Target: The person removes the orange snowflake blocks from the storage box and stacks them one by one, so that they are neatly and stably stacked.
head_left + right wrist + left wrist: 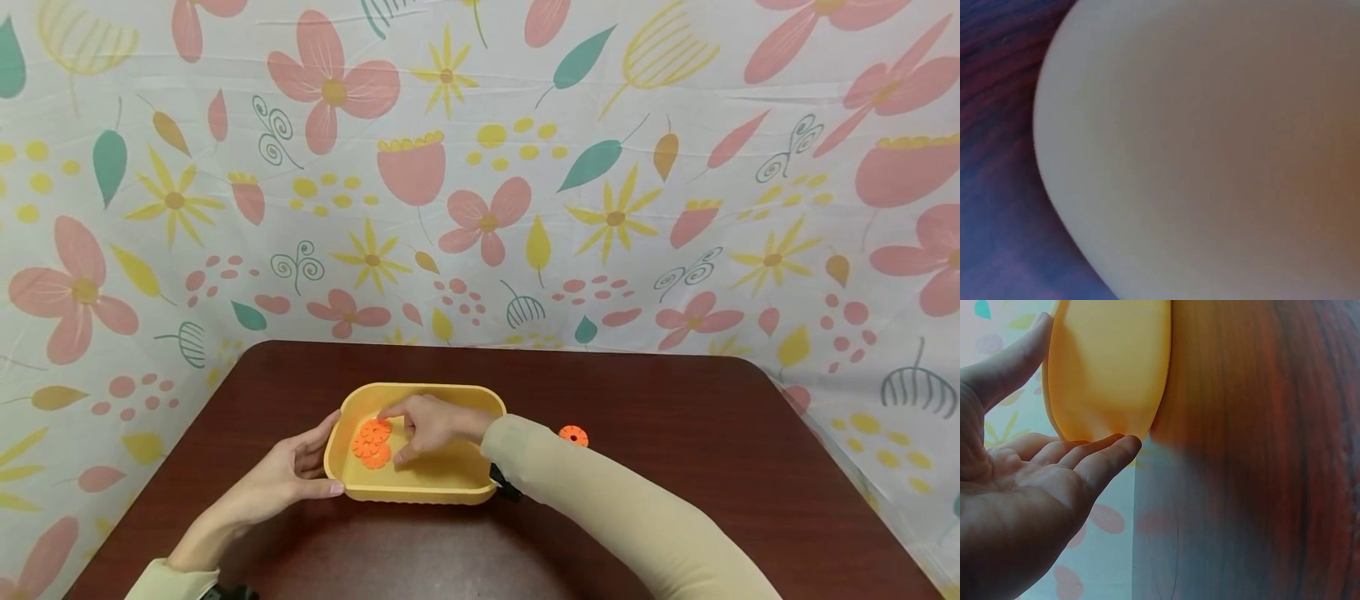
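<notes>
A yellow plastic tub (pixel 450 496) stands on the table, with several orange notched discs (pixel 375 454) overlapping at the left of its floor. My right hand (pixel 431 423) reaches into it from the right. Its index finger extends to the top of the disc cluster, and the thumb points down, apart from the finger. At the tub's left end is my left hand (pixel 288 471), thumb at the near corner and fingertips at the far corner. In the left wrist view its fingers lie along the tub's end (pixel 1110 375). The right wrist view shows mostly a blurred pale surface.
Another orange disc (pixel 573 435) lies on the dark wood table (pixel 645 383), right of the tub and just beyond the right sleeve (pixel 600 500). A flower-printed cloth (pixel 487 167) hangs behind the table and along its sides.
</notes>
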`<state>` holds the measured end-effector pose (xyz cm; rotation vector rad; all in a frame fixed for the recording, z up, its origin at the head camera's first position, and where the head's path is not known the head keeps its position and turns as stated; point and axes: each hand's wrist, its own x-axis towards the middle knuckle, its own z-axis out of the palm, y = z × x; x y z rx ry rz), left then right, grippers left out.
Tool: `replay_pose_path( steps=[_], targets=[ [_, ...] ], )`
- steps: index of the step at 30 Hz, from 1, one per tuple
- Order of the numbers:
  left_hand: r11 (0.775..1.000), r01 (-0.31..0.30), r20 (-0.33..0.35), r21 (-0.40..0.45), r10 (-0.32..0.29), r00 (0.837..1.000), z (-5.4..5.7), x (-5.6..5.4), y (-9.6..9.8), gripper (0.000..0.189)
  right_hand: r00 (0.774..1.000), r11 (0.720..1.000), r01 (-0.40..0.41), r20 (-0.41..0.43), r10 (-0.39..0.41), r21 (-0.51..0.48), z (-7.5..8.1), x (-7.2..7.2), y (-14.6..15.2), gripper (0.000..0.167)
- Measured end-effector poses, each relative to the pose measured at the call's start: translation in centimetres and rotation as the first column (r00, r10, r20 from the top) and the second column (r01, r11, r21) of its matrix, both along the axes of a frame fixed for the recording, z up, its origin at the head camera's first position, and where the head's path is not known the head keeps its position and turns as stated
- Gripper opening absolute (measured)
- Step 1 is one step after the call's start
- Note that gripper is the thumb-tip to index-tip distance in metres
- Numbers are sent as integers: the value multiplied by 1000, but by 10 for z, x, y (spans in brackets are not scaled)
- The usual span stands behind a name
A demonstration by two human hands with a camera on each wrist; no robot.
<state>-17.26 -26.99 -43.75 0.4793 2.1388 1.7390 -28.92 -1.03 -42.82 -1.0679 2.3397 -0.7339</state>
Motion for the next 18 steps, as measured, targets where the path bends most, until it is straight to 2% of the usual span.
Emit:
replay_pose_path(
  steps=[5, 11, 18],
  targets=[
    [1000, -8, 1, -9, 8, 1000, -1, 0, 0, 101, 999, 999, -37, 30, 37, 14, 10, 0, 7, 74],
    [1000, -6, -1, -9, 6, 1000, 0, -3, 1, 101, 998, 996, -69, 5, 69, 54, 24, -7, 12, 69],
    [1000, -13, 13, -7, 13, 1000, 0, -1, 1, 101, 995, 992, -97, 20, 95, 79, 25, -15, 4, 65]
  ],
)
